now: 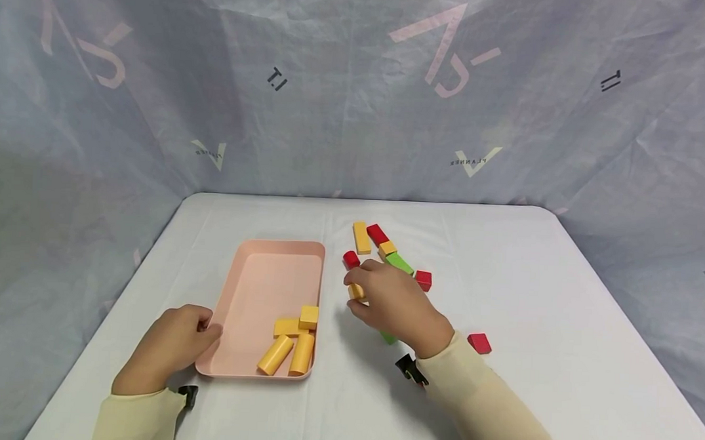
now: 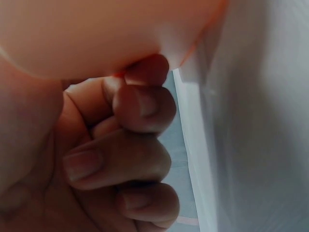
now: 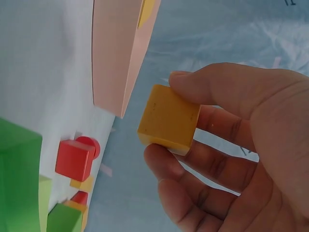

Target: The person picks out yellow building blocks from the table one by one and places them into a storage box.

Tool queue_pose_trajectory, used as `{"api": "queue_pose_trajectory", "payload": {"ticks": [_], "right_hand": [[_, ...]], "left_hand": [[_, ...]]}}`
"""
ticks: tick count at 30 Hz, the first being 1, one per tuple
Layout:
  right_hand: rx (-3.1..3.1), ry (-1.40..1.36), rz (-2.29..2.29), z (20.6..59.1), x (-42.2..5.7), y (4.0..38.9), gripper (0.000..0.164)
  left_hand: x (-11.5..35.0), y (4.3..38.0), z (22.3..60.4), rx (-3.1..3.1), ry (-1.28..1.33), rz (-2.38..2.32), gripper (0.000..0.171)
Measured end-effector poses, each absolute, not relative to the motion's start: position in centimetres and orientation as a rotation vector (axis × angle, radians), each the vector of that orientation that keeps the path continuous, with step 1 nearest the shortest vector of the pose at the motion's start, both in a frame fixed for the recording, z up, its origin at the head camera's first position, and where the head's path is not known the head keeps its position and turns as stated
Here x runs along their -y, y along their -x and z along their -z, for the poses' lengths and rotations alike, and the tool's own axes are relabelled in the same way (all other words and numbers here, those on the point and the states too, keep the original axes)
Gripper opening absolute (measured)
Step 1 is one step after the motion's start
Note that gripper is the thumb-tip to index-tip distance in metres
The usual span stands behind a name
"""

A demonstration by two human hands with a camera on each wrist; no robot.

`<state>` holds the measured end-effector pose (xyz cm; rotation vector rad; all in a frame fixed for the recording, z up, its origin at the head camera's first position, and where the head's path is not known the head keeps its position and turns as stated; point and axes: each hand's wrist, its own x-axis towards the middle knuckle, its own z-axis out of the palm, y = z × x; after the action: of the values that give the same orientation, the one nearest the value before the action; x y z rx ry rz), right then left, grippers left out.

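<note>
My right hand (image 1: pixel 393 304) pinches a yellow block (image 3: pixel 169 118) between thumb and fingers, above the table just right of the pink tray (image 1: pixel 263 245). In the head view that block is partly covered by the fingers. At the tray's left wall my left hand (image 1: pixel 172 343) grips the rim, thumb over the edge and the other fingers curled outside, as the left wrist view shows. Inside the tray, toward its near right corner, lie a yellow cube (image 1: pixel 309 317), a yellow rectangular block (image 1: pixel 286 327) and two yellow cylinders (image 1: pixel 275 355).
Beyond my right hand lie a yellow bar (image 1: pixel 361 237), a red bar (image 1: pixel 378 234), a small yellow block (image 1: pixel 386 249), a green block (image 1: pixel 400 263), a red cylinder (image 1: pixel 351 259) and a red cube (image 1: pixel 423 280). Another red block (image 1: pixel 480 344) sits right of my forearm. A green piece (image 1: pixel 389 338) is partly hidden.
</note>
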<state>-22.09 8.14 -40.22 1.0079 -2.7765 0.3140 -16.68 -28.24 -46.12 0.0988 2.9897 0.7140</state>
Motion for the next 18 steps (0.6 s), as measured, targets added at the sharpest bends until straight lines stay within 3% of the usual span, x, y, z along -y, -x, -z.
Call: {"api": "queue_pose_trajectory", "payload": {"ticks": [18], "right_hand": [[2.789,-1.053,-0.318,40.3,-6.5,21.9,0.032]], "left_hand": [[28.3,16.6,46.2,-3.007,-0.121,-0.705,0.033]]}}
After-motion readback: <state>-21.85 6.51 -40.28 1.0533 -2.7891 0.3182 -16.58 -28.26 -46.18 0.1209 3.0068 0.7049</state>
